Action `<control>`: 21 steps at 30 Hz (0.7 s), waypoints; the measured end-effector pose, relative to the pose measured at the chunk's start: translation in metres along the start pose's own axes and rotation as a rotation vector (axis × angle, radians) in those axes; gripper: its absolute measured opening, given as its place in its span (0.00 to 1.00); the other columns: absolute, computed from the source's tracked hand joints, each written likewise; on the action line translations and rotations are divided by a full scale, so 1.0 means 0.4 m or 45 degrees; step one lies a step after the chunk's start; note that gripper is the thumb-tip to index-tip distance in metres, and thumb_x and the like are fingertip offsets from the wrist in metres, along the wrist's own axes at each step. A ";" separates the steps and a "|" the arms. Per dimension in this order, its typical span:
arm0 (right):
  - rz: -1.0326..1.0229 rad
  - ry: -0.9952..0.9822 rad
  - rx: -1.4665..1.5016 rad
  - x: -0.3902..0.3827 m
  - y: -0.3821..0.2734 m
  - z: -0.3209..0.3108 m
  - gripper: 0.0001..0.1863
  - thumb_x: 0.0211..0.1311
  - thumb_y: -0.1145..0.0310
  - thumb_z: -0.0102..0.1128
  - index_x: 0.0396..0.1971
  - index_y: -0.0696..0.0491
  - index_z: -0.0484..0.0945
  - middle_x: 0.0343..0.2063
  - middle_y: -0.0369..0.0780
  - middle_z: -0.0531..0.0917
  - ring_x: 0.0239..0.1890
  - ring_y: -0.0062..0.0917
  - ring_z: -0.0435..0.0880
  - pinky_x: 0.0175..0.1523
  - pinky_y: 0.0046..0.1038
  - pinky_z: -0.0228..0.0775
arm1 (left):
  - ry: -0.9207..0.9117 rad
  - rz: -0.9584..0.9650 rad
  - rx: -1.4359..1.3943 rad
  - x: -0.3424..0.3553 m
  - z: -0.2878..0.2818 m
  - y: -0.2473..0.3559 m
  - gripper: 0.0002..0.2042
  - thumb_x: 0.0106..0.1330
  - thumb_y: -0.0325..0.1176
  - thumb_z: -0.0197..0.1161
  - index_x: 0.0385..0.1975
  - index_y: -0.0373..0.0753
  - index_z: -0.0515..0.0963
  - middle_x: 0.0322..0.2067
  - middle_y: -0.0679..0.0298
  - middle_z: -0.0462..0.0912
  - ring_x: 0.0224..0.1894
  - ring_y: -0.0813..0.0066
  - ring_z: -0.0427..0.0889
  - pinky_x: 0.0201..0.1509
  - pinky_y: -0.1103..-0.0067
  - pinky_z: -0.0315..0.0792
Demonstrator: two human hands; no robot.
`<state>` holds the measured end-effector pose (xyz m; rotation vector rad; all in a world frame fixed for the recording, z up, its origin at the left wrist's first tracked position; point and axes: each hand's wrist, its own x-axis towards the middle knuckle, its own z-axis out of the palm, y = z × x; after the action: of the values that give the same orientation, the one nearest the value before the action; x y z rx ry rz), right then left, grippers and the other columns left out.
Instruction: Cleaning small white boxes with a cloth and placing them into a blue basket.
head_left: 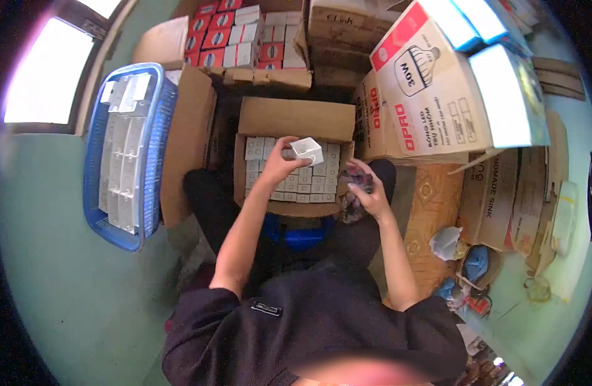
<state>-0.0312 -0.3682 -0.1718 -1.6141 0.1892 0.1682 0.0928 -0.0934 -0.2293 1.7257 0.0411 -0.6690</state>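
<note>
My left hand (280, 166) grips a small white open-topped box (307, 152), thumb on its near side, holding it above an open cardboard carton (296, 120). Rows of white square pieces (302, 188) with round marks on their faces fill that carton. At the carton's right side is my right hand (374, 193), its fingers closed on a dark, mottled crumpled cloth (352, 211) that hangs down beside the carton wall. The cloth and the white box are apart.
To the left, a blue plastic basket (153, 161) holds stacked white plastic boxes (124, 151). Behind stands a carton of red and white small boxes (235, 38). A big printed carton (418, 90) rises at the right, above a patterned orange surface (431, 212). A blue object (302, 238) lies between my legs.
</note>
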 end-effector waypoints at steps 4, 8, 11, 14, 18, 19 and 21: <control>-0.338 -0.117 -0.198 -0.038 -0.186 0.102 0.62 0.52 0.67 0.82 0.82 0.49 0.48 0.70 0.48 0.71 0.71 0.33 0.72 0.74 0.37 0.64 | -0.168 0.280 -0.706 -0.244 0.009 0.206 0.44 0.52 0.37 0.82 0.71 0.43 0.65 0.63 0.57 0.72 0.52 0.74 0.77 0.42 0.80 0.72; -0.327 -0.123 0.173 -0.107 -0.339 0.207 0.70 0.44 0.63 0.89 0.82 0.49 0.45 0.67 0.48 0.72 0.70 0.36 0.71 0.75 0.38 0.61 | -0.317 0.423 -0.867 -0.405 0.001 0.297 0.39 0.58 0.38 0.78 0.70 0.44 0.66 0.66 0.56 0.71 0.56 0.70 0.79 0.52 0.77 0.77; -0.422 0.010 0.003 -0.131 -0.386 0.262 0.64 0.43 0.59 0.89 0.78 0.53 0.53 0.64 0.46 0.74 0.68 0.32 0.72 0.73 0.36 0.63 | -0.230 0.628 -0.699 -0.467 0.012 0.297 0.42 0.61 0.47 0.79 0.72 0.41 0.64 0.66 0.57 0.70 0.68 0.66 0.69 0.69 0.70 0.68; -0.460 0.100 0.057 -0.173 -0.468 0.299 0.56 0.43 0.58 0.87 0.71 0.56 0.61 0.60 0.43 0.76 0.64 0.30 0.75 0.70 0.34 0.66 | -0.216 0.626 -0.794 -0.507 0.007 0.319 0.47 0.59 0.50 0.80 0.75 0.42 0.60 0.69 0.56 0.67 0.71 0.64 0.66 0.74 0.68 0.63; -0.593 0.194 -0.005 -0.178 -0.460 0.318 0.53 0.45 0.64 0.84 0.70 0.56 0.61 0.57 0.42 0.76 0.61 0.29 0.76 0.67 0.34 0.69 | -0.329 0.824 -0.837 -0.514 0.011 0.283 0.59 0.53 0.51 0.84 0.80 0.45 0.49 0.74 0.56 0.60 0.75 0.61 0.62 0.76 0.66 0.62; -0.585 0.213 0.079 -0.175 -0.455 0.320 0.52 0.45 0.65 0.83 0.70 0.56 0.60 0.57 0.42 0.76 0.61 0.29 0.76 0.67 0.33 0.70 | -0.350 0.752 -0.797 -0.524 0.020 0.274 0.64 0.50 0.46 0.87 0.81 0.46 0.43 0.76 0.56 0.55 0.77 0.61 0.60 0.76 0.66 0.61; -0.601 0.242 0.059 -0.179 -0.461 0.328 0.54 0.44 0.64 0.84 0.70 0.57 0.59 0.58 0.45 0.76 0.62 0.30 0.77 0.67 0.35 0.70 | -0.304 0.644 -0.521 -0.524 0.055 0.220 0.49 0.55 0.33 0.82 0.76 0.41 0.58 0.67 0.58 0.69 0.70 0.68 0.69 0.72 0.71 0.65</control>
<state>-0.0586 -0.2269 0.0168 -1.5838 -0.0457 -0.3507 -0.0580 -0.0703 -0.0592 1.1861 -0.3888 -0.4438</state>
